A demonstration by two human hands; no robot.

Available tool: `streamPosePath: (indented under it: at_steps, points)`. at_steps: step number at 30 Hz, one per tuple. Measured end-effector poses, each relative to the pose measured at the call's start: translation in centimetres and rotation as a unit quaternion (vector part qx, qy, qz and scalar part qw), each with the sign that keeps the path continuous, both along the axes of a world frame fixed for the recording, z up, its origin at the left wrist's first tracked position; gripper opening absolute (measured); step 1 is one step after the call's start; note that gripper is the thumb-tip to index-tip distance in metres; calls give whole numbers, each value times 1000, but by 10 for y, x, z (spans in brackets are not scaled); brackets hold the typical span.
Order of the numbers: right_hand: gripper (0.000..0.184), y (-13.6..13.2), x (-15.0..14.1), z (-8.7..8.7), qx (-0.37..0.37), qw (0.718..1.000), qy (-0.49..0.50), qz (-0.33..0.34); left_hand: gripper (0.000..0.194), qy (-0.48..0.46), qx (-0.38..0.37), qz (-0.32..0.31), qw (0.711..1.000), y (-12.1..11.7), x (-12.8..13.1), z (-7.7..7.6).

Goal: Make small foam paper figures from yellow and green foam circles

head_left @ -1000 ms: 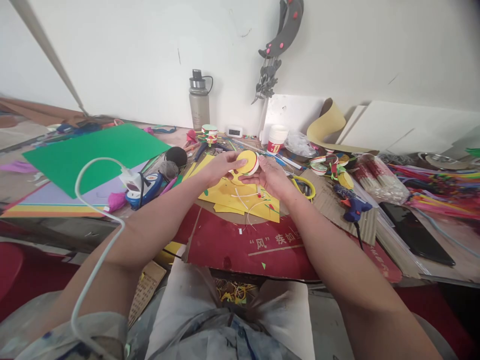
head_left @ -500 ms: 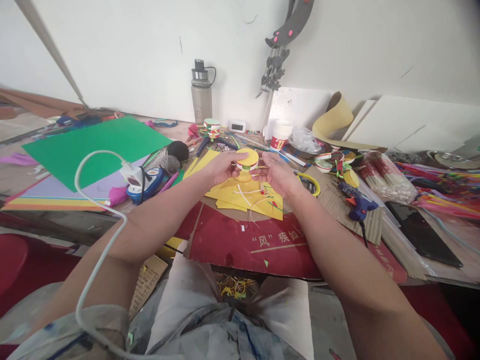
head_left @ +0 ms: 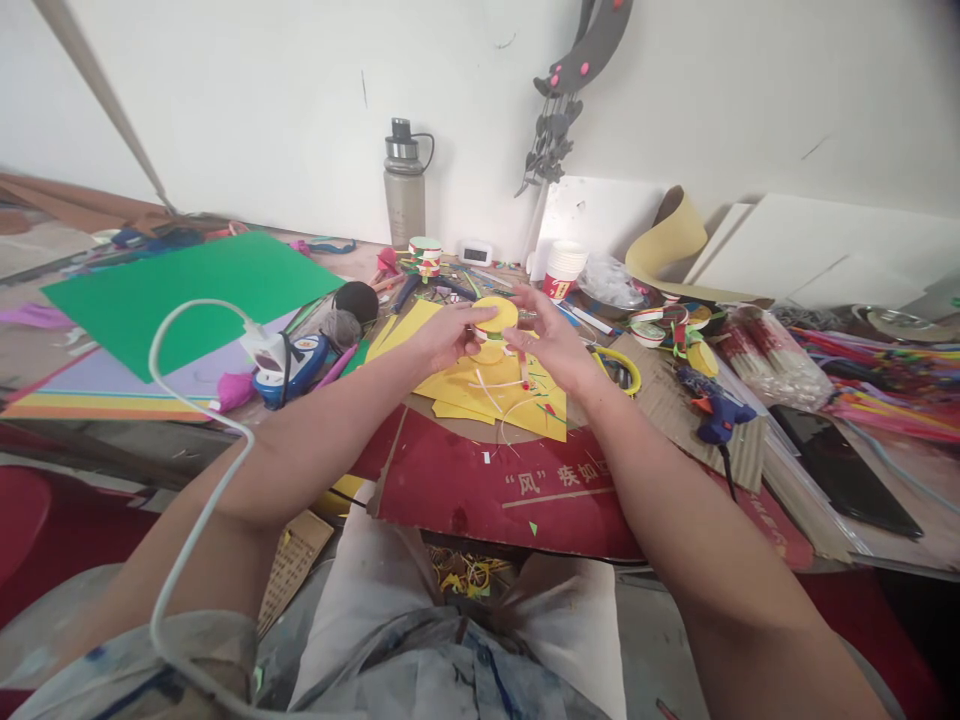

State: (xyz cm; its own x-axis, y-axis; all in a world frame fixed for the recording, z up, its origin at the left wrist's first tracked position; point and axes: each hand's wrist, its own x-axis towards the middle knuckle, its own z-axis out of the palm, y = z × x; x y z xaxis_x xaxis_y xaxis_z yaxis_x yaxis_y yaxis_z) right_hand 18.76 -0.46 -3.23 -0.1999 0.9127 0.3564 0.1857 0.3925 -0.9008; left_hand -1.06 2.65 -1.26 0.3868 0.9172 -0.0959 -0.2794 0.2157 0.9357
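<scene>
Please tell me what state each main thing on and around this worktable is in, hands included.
Left hand: gripping the yellow-topped disc
Right hand: fingers spread, contact unclear
Yellow-topped disc: held, yellow face up
Bottle: upright, capped
Paper cups: stacked
Phone: lying flat, unlit
Glue gun: lying down, cord attached
Green sheet: flat
Yellow sheets: overlapping, scraps on top
Tan strip: curled

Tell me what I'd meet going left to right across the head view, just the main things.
Green sheet, water bottle, yellow-topped round piece, stacked paper cups, blue glue gun, black phone.
</scene>
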Motion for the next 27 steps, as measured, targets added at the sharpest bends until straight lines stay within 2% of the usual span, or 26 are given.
streamPosePath:
  at_steps: [2,5,13,17,22,27]
  points:
    - [96,0,0,1,39,997,-62,-1,15,-8,6,-5,1000,-1,0,0]
    - [90,0,-1,0,77,991,-107,-9,22,-19,7,-11,1000,-6,0,4]
    - [68,-3,-3,1,115,986,-112,-36,20,-22,20,-34,999,-8,1,4]
    - [59,-5,-4,2,130,983,-124,-33,20,-32,-11,-25,999,-8,2,6]
    - [55,-5,-6,2,129,984,-117,-41,18,-43,-27,-66,997,-12,4,12]
    - [56,-6,-6,3,142,983,-109,-33,25,-50,9,-53,997,-14,7,7]
